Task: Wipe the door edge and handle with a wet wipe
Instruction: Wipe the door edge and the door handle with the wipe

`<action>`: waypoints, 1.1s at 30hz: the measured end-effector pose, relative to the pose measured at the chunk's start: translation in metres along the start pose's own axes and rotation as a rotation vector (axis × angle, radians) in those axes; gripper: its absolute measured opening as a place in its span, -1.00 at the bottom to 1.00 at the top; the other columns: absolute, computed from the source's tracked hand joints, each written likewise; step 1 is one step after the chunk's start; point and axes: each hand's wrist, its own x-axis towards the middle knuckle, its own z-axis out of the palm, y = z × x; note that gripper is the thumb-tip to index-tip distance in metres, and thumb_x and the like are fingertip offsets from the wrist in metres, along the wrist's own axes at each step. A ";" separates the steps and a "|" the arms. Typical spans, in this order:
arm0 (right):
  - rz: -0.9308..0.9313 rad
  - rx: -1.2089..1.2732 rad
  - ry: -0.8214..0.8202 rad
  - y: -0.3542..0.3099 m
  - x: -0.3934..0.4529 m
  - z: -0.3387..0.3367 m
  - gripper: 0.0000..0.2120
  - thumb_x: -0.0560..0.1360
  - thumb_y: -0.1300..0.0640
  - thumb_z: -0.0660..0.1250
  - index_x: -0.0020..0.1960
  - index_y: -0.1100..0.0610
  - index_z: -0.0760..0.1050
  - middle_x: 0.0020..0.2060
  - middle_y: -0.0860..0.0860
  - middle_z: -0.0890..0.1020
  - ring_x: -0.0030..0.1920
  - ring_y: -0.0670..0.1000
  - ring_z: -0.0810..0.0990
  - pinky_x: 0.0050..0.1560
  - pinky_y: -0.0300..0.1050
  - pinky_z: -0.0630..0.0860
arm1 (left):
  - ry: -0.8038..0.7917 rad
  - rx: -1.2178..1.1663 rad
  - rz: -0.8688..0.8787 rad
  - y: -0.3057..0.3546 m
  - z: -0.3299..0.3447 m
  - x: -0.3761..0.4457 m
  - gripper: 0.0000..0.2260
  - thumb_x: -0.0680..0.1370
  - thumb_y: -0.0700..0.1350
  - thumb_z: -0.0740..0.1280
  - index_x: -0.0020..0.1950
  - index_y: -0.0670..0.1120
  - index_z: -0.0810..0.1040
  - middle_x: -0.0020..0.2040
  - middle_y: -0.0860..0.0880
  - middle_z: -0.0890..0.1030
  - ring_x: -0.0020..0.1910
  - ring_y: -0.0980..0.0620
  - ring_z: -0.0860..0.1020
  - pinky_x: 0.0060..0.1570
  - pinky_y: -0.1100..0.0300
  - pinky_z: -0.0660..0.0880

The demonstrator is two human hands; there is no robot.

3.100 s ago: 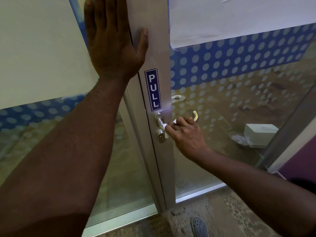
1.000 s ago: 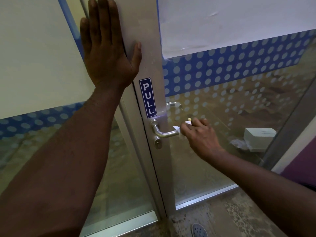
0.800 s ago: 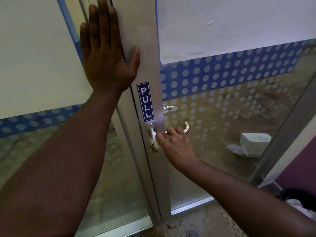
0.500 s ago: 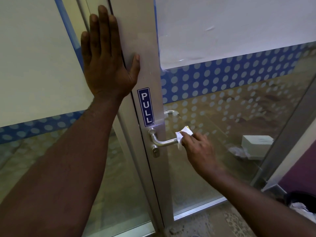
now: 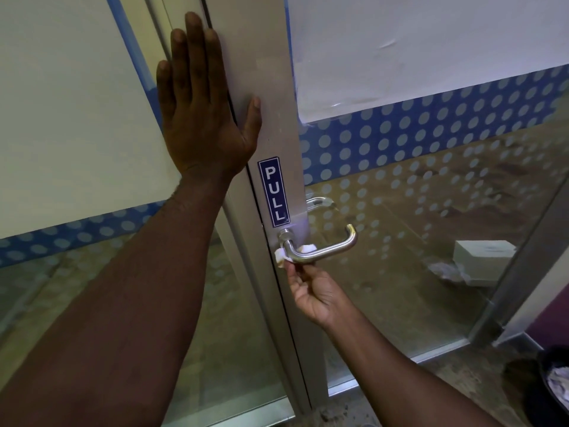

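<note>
A grey metal door frame [image 5: 271, 84] with a blue PULL sticker [image 5: 273, 191] runs down the middle of the view. Below the sticker sticks out a steel lever handle [image 5: 326, 249]. My right hand [image 5: 314, 288] reaches up from beneath the handle, palm up, pinching a white wet wipe [image 5: 281, 256] that wraps the handle's neck near the door; a bit of wipe also shows above the lever. My left hand [image 5: 200, 100] lies flat with spread fingers across the door edge and the neighbouring frame, above the sticker.
Glass panels with white film and a blue dotted band stand on both sides. Behind the right glass lie a white box [image 5: 483, 257] and crumpled paper on the floor. A dark bin [image 5: 551, 392] with paper sits at the lower right.
My right hand has moved from the lever's outer end back to its neck and turned palm up under it, the wipe with it. My left hand has stayed flat on the door.
</note>
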 end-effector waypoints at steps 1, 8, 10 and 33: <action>0.028 0.023 -0.029 0.001 0.004 0.001 -0.85 0.34 0.42 0.34 -0.09 0.36 0.57 -0.21 0.24 0.68 -0.29 0.12 0.70 -0.33 -0.16 0.64 | 0.007 0.000 0.004 0.000 0.001 0.000 -0.30 0.67 0.27 0.06 0.59 -0.24 0.20 0.58 -0.24 0.24 0.57 -0.23 0.20 0.56 -0.06 0.03; 0.076 0.067 -0.063 0.001 0.019 -0.006 -0.67 0.26 0.39 0.43 0.02 0.32 0.55 -0.09 0.16 0.64 -0.26 0.07 0.69 -0.25 -0.20 0.64 | 0.032 0.004 -0.001 -0.001 0.002 -0.001 -0.31 0.67 0.26 0.06 0.58 -0.25 0.21 0.57 -0.25 0.26 0.55 -0.24 0.22 0.55 -0.08 0.06; 0.053 0.073 -0.036 -0.001 0.019 -0.011 -0.77 0.32 0.39 0.35 -0.02 0.35 0.54 -0.16 0.20 0.65 -0.29 0.09 0.69 -0.28 -0.19 0.64 | 0.025 -0.004 -0.001 0.000 0.001 -0.002 -0.31 0.68 0.26 0.05 0.58 -0.25 0.21 0.57 -0.25 0.25 0.56 -0.25 0.21 0.55 -0.08 0.05; 0.019 0.080 -0.123 0.004 0.025 -0.023 -0.40 -0.19 0.51 0.63 -0.19 0.29 0.56 -0.27 0.17 0.63 -0.34 0.03 0.63 -0.30 -0.25 0.60 | 0.012 0.013 0.004 -0.001 0.001 -0.001 -0.30 0.67 0.28 0.04 0.58 -0.25 0.20 0.57 -0.26 0.25 0.56 -0.26 0.21 0.55 -0.10 0.07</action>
